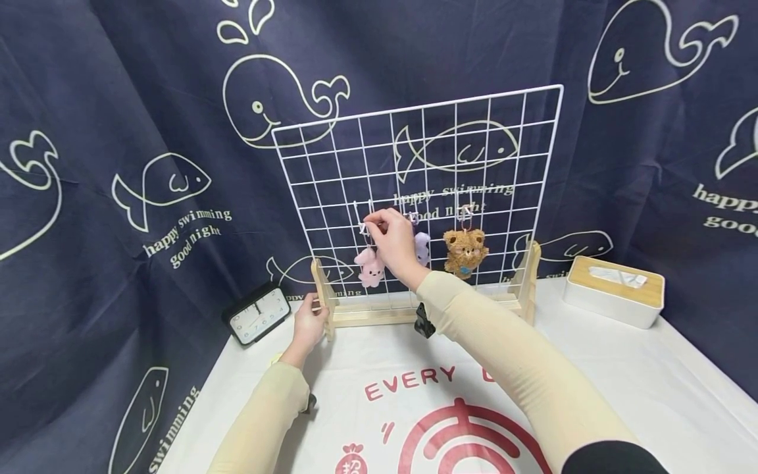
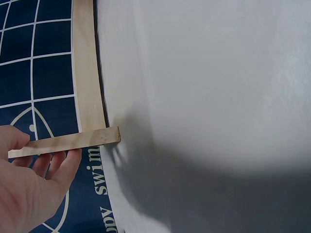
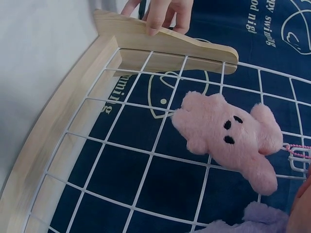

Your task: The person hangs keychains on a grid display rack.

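A white wire grid (image 1: pixel 422 107) stands upright in a wooden base (image 1: pixel 367 318). My left hand (image 1: pixel 310 322) grips the base's left foot (image 2: pixel 63 141), thumb on one side and fingers on the other. At the grid's middle, my right hand (image 1: pixel 393 240) pinches the white clasp of a pink plush bunny keychain (image 1: pixel 371 268); the fingertips are mostly out of the right wrist view. The bunny (image 3: pixel 228 131) dangles in front of the wires. Partly behind my right hand hangs a purple plush keychain (image 1: pixel 422 248). Further right a brown bear keychain (image 1: pixel 466 250) hangs from the grid.
A black-framed clock (image 1: pixel 258 316) stands left of the base. On the right is a white tissue box (image 1: pixel 616 289) with a wooden lid. A dark blue curtain (image 1: pixel 177 79) hangs close behind the grid. White cloth with red print (image 1: pixel 462 428) covers the table.
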A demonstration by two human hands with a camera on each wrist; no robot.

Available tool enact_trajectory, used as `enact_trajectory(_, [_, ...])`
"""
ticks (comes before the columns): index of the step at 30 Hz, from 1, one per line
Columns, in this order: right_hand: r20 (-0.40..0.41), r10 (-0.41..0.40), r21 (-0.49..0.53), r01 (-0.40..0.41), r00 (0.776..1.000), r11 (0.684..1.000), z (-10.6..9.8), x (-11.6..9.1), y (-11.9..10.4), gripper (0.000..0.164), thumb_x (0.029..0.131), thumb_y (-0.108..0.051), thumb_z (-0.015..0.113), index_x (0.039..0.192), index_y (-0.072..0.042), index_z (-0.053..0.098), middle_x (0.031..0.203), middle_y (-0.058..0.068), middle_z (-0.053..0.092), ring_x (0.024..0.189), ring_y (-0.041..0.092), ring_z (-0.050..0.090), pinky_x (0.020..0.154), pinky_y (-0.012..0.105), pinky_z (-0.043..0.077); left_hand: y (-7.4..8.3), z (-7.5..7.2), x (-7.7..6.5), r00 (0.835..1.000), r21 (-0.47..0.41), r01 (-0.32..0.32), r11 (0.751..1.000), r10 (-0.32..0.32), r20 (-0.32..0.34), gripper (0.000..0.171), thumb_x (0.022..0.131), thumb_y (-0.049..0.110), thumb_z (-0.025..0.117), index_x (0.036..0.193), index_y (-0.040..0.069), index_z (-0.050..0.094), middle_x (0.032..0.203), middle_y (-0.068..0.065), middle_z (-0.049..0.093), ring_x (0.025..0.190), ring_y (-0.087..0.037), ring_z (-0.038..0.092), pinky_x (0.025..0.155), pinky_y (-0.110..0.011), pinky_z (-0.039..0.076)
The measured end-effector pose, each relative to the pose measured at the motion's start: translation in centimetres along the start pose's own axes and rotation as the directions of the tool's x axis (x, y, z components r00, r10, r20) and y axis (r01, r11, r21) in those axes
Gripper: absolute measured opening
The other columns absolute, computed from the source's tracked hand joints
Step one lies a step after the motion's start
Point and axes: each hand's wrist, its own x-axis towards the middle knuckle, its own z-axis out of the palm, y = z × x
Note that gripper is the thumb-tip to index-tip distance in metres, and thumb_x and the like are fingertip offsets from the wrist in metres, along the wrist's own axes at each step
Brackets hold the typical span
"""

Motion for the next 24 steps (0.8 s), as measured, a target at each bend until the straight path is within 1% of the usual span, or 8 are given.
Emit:
enact_trajectory(3, [-0.001,-0.003,0.003,0.003,1.000,1.000,0.0,0.0,0.0,0.006,0.095,-0.003,0.070,0.098,-0.001,0.075,0.091,0.010,0.067,0.076,0.022,0.064,0.067,0.023,0.053,0.0,0.0,0.0,1.000,-0.001,0.007,1.000,-0.007,0.000,0.036,0.098,-0.001,0.056,0.134,-0.001,0.053,0.129,-0.028,0.059,0.119,-0.044,0.060,0.102,-0.052,0.055])
enact_trajectory(9, [0.002,-0.010,0.026,0.010,1.000,1.000,-0.1,0.0,0.0,0.006,0.095,-0.004,0.070,0.098,-0.002,0.075,0.090,0.008,0.067,0.076,0.019,0.062,0.065,0.021,0.050,-0.1,0.1,0.0,1.000,-0.012,0.000,1.000,0.000,-0.006,0.036,0.097,-0.002,0.056,0.133,-0.001,0.053,0.128,-0.028,0.060,0.117,-0.044,0.061,0.100,-0.053,0.056])
enact_trajectory(14, [0.025,-0.058,0.085,0.056,0.998,0.995,-0.3,-0.2,-0.1,0.005,0.095,-0.003,0.070,0.097,-0.001,0.074,0.089,0.008,0.064,0.074,0.018,0.059,0.063,0.019,0.047,-0.1,0.1,0.0,1.000,-0.004,0.008,1.000,-0.008,-0.005,0.036,0.098,-0.002,0.056,0.134,-0.001,0.053,0.129,-0.027,0.060,0.117,-0.043,0.061,0.100,-0.053,0.056])
enact_trajectory(17, [0.040,-0.086,0.122,0.080,0.995,0.989,-0.5,-0.5,0.0,0.004,0.094,-0.004,0.070,0.094,-0.001,0.073,0.087,0.007,0.064,0.072,0.017,0.057,0.061,0.018,0.047,-0.2,0.1,0.1,1.000,-0.004,0.002,1.000,-0.002,-0.008,0.036,0.097,-0.002,0.056,0.134,-0.001,0.053,0.128,-0.028,0.060,0.117,-0.043,0.062,0.100,-0.053,0.056])
enact_trajectory(19, [0.051,-0.090,0.140,0.082,0.995,0.987,-0.6,-0.8,0.0,0.004,0.095,-0.005,0.070,0.093,-0.002,0.072,0.086,0.005,0.063,0.071,0.015,0.057,0.060,0.018,0.047,-0.2,0.1,0.1,1.000,-0.010,0.007,1.000,-0.007,-0.006,0.037,0.097,-0.001,0.056,0.134,-0.001,0.053,0.129,-0.027,0.060,0.118,-0.043,0.061,0.101,-0.053,0.055])
enact_trajectory(22, [0.062,-0.090,0.151,0.080,0.994,0.985,-0.8,-1.4,0.0,0.004,0.095,-0.006,0.070,0.092,-0.003,0.071,0.085,0.004,0.064,0.070,0.013,0.056,0.059,0.017,0.047,-0.2,0.1,0.1,1.000,-0.013,0.008,1.000,-0.008,-0.003,0.037,0.097,-0.001,0.056,0.134,-0.001,0.053,0.129,-0.028,0.060,0.118,-0.043,0.061,0.101,-0.052,0.055])
enact_trajectory(24, [0.054,-0.103,0.152,0.094,0.993,0.984,-1.1,-1.8,-0.2,0.004,0.095,-0.006,0.070,0.093,-0.002,0.071,0.085,0.005,0.064,0.071,0.014,0.057,0.059,0.018,0.047,-0.2,0.1,0.1,1.000,-0.009,0.009,1.000,-0.009,-0.003,0.037,0.097,-0.001,0.056,0.134,-0.001,0.053,0.128,-0.028,0.060,0.118,-0.043,0.061,0.102,-0.052,0.055])
